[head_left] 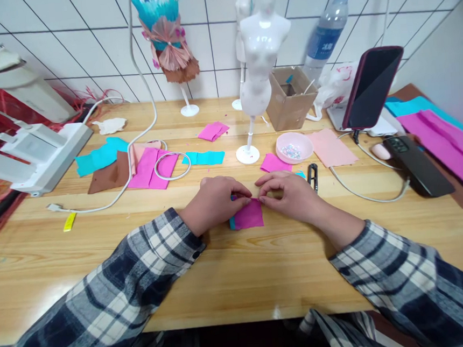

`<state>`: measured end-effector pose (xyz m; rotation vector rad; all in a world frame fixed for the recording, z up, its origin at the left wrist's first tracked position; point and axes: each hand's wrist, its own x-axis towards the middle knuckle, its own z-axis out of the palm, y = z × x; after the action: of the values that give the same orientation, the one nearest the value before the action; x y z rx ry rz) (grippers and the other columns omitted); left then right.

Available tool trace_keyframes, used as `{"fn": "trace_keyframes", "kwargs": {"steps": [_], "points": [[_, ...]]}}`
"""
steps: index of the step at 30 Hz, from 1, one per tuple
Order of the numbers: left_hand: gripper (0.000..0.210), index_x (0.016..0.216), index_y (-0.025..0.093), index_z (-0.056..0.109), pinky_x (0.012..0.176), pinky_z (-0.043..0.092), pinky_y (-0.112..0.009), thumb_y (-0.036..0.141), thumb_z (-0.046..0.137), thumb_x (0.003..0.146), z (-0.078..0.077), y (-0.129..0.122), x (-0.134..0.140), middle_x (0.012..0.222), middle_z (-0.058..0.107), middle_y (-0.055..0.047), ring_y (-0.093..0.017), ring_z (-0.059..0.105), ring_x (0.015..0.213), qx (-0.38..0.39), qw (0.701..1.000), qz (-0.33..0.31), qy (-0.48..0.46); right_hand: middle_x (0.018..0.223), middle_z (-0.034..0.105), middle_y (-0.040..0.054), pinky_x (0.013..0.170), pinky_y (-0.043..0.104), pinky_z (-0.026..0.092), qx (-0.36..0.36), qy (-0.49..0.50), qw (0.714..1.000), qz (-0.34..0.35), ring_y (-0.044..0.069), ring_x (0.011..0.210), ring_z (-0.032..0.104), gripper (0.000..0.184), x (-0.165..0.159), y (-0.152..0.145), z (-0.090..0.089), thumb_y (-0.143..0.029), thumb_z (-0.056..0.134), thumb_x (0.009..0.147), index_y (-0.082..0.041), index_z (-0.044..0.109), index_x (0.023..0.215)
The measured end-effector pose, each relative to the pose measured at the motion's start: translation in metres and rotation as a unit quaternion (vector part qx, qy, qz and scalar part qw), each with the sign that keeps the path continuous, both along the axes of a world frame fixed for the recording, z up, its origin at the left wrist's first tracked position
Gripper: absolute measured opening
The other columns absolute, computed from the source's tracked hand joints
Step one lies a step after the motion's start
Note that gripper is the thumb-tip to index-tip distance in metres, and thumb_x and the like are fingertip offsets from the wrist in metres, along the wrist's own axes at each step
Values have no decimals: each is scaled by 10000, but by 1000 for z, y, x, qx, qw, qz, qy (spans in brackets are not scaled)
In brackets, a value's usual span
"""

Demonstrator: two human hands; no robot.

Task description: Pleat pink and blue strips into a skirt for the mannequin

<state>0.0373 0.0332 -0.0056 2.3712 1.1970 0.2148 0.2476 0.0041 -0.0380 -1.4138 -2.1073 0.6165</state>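
Note:
A small square of magenta crepe paper (249, 215) lies on the table in front of me, with a strip of turquoise crepe paper (232, 223) showing under its left edge. My left hand (220, 200) is closed, thumb and forefinger pinching the upper edge of the magenta square. At the top right corner, the bent fingers of my right hand (288, 194) pinch the same paper. The two sets of fingertips are almost touching. Just beyond my right hand lie another magenta piece (275, 162) and a black small cutter (313, 177).
Behind stand a white mannequin (260, 57), a dressed mannequin (169, 44), a cardboard box (290, 101) and a water bottle (328, 32). A pink bowl (294, 145) holds sequins. Phones (417, 165), a power strip (48, 162), a cable (108, 207) and paper scraps (112, 170) lie around.

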Motion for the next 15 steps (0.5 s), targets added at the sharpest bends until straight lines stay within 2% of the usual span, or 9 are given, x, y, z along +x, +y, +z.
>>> {"fn": "trace_keyframes", "kwargs": {"steps": [6, 10, 15], "points": [[147, 888, 289, 775, 899, 342, -418, 297, 635, 843, 2, -1, -10, 944, 765, -1, -226, 659, 945, 55, 998, 19, 27, 1055, 729, 20, 861, 364, 493, 38, -9, 999, 23, 203, 948, 670, 50, 2, 0, -1, -195, 685, 771, -237, 700, 747], [137, 803, 281, 760, 965, 240, -495, 219, 638, 807, 0, -1, -15, 895, 757, 19, -235, 647, 957, 104, 994, -9, 30, 1020, 734, 18, 833, 358, 483, 71, -51, 996, 33, 204, 914, 667, 57, 3, -2, -1, -177, 673, 778, -226, 688, 756], [161, 778, 253, 736, 953, 232, -513, 182, 594, 808, -1, -1, -21, 826, 736, 11, -213, 632, 891, 144, 988, -54, 32, 934, 727, 42, 800, 337, 477, 105, -94, 988, 63, 201, 861, 646, 67, 0, -12, 1, -163, 625, 832, -200, 682, 834]]}}
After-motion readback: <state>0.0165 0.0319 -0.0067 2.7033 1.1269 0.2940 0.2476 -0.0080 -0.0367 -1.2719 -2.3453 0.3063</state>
